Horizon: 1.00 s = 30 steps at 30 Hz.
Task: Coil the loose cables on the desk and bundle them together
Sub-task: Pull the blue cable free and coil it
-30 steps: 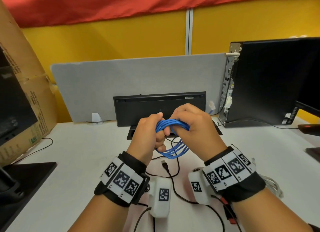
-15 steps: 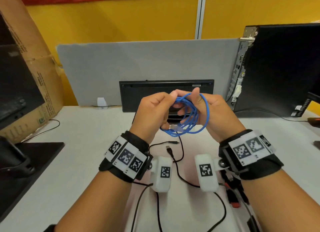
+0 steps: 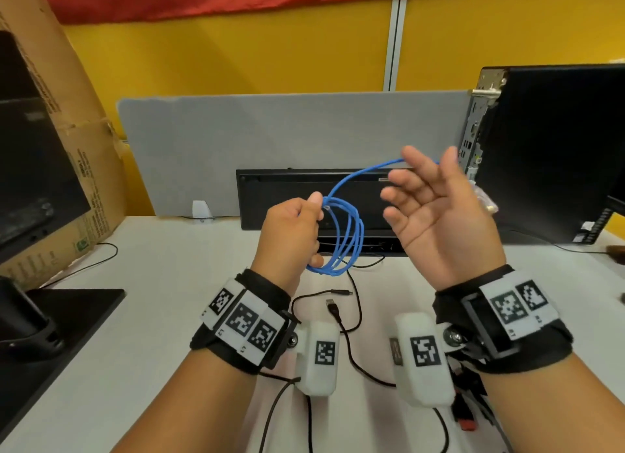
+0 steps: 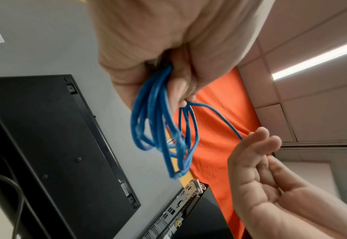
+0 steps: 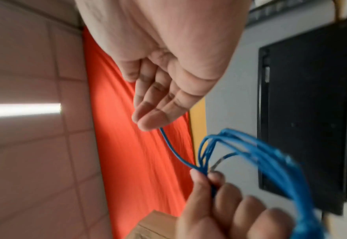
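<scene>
My left hand (image 3: 297, 229) is raised above the white desk (image 3: 135, 334) and pinches a blue cable coil (image 3: 348, 243) at its top; several loops hang below the fingers. One blue strand (image 3: 358, 175) rises from that pinch to the right and passes behind the fingers of my right hand (image 3: 433, 212), which is spread palm-up with straight fingers. In the left wrist view the coil (image 4: 158, 126) hangs from my curled fingers (image 4: 184, 90). In the right wrist view the strand (image 5: 174, 150) comes out from behind my index fingertip (image 5: 150, 122). A loose black USB cable (image 3: 338, 314) lies on the desk.
A black keyboard (image 3: 291, 199) stands on edge against the grey divider (image 3: 270, 131). A PC tower (image 3: 548, 155) is at the right, a cardboard box (image 3: 74, 141) and a black monitor base (image 3: 67, 320) at the left. A red-tipped cable (image 3: 466, 419) lies under my right wrist.
Both hands were wrapped round the coil before. My right hand has let go, opened and swung right and up with one strand trailing over its fingers; the left keeps the coil.
</scene>
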{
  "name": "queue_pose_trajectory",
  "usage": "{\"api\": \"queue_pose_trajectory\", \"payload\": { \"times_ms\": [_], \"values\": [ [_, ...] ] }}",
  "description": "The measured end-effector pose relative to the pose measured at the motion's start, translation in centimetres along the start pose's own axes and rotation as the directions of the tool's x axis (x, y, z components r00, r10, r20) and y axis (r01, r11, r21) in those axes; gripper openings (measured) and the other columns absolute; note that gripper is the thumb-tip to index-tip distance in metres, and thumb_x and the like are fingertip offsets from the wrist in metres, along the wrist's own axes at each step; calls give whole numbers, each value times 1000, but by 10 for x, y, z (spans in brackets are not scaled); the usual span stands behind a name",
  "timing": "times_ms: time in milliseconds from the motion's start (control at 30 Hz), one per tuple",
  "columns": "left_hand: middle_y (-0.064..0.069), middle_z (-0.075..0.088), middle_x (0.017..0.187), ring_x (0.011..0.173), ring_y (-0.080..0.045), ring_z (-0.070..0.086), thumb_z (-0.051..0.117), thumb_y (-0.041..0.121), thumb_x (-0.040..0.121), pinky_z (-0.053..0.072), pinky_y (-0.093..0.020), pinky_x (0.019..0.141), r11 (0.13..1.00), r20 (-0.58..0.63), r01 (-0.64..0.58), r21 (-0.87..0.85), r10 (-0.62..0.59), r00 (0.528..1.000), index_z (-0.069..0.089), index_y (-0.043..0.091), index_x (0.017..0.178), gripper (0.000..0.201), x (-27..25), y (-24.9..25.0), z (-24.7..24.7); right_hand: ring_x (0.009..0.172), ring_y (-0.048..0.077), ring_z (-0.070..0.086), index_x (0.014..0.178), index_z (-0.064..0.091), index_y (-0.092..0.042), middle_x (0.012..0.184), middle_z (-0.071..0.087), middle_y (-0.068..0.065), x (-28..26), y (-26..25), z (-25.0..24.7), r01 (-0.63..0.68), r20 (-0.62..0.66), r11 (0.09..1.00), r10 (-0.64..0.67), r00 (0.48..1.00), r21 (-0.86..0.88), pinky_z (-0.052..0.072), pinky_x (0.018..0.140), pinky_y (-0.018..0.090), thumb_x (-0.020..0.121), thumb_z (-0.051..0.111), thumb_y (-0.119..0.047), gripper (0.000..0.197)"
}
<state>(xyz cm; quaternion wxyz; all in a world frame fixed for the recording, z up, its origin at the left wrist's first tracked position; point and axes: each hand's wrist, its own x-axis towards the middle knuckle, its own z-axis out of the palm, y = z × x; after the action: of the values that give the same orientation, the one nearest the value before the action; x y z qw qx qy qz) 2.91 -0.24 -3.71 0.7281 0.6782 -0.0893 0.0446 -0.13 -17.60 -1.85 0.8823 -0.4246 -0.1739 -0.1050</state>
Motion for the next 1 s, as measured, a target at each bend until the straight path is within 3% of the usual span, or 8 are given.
{"api": "queue_pose_trajectory", "payload": {
  "times_ms": [67, 167, 267, 367, 567, 667, 833, 1000],
  "values": [
    [7, 30, 47, 40, -9, 26, 47, 32, 101, 31, -23, 40, 1000, 11, 12, -14, -12, 1000, 51, 13, 75, 32, -1, 2, 0, 94, 21, 72, 109, 74, -11, 98, 75, 8, 1, -2, -1, 54, -37, 995, -52, 998, 81, 57, 73, 28, 101, 43, -38, 42],
    [8, 30, 45, 39, -8, 26, 47, 31, 101, 30, -22, 38, 999, 26, 4, -34, -3, 1000, 51, 12, 76, 31, -3, 8, 0, 108, 26, 68, 121, 66, -10, 111, 73, 9, 0, -1, -2, 214, 3, 946, -220, 975, -241, 56, 85, 31, 98, 53, -14, 26],
    [8, 31, 45, 38, -8, 27, 48, 30, 100, 31, -22, 38, 1000, 32, -18, -7, 18, 999, 53, 12, 77, 29, -7, 11, 1, 106, 17, 68, 124, 65, -13, 113, 73, 0, -4, 10, -2, 434, 211, 589, -410, 888, -682, 56, 90, 35, 93, 61, -4, 33],
    [7, 32, 48, 40, -9, 28, 48, 30, 100, 32, -23, 40, 998, 49, -49, 25, 48, 998, 53, 11, 77, 30, -10, 14, 2, 104, 11, 66, 127, 64, -11, 113, 69, -1, -4, 21, -2, 568, 418, 276, -449, 790, -776, 56, 89, 33, 92, 62, 0, 37],
    [7, 30, 47, 41, -11, 24, 48, 30, 100, 29, -24, 43, 995, 100, -75, 62, 69, 993, 51, 11, 73, 33, -13, 17, 3, 98, 11, 65, 122, 67, -6, 108, 70, 4, -3, 23, -7, 619, 538, 13, -480, 693, -785, 54, 87, 27, 91, 64, -2, 32],
    [7, 28, 46, 40, -10, 23, 47, 29, 100, 28, -23, 42, 995, 139, -81, 51, 73, 988, 50, 12, 71, 34, -15, 17, 5, 98, 10, 65, 123, 66, -6, 108, 69, 3, -3, 21, -7, 535, 450, 54, -474, 757, -843, 53, 87, 26, 95, 60, -6, 30],
    [6, 25, 47, 39, -9, 20, 47, 31, 100, 25, -21, 41, 998, 175, -56, -20, 59, 983, 50, 11, 73, 34, -14, 16, 4, 103, 9, 64, 130, 60, -17, 113, 64, -5, -7, 20, 1, 297, 220, 554, -202, 954, -778, 53, 89, 25, 91, 63, -22, 39],
    [4, 26, 48, 40, -9, 21, 47, 34, 100, 27, -20, 40, 997, 233, -10, -77, 27, 972, 52, 14, 71, 35, -15, 15, 3, 79, 6, 65, 122, 66, -19, 96, 65, -6, -9, 29, 5, 215, 155, 512, -158, 975, -832, 58, 71, 26, 87, 67, -2, 39]
  ]
}}
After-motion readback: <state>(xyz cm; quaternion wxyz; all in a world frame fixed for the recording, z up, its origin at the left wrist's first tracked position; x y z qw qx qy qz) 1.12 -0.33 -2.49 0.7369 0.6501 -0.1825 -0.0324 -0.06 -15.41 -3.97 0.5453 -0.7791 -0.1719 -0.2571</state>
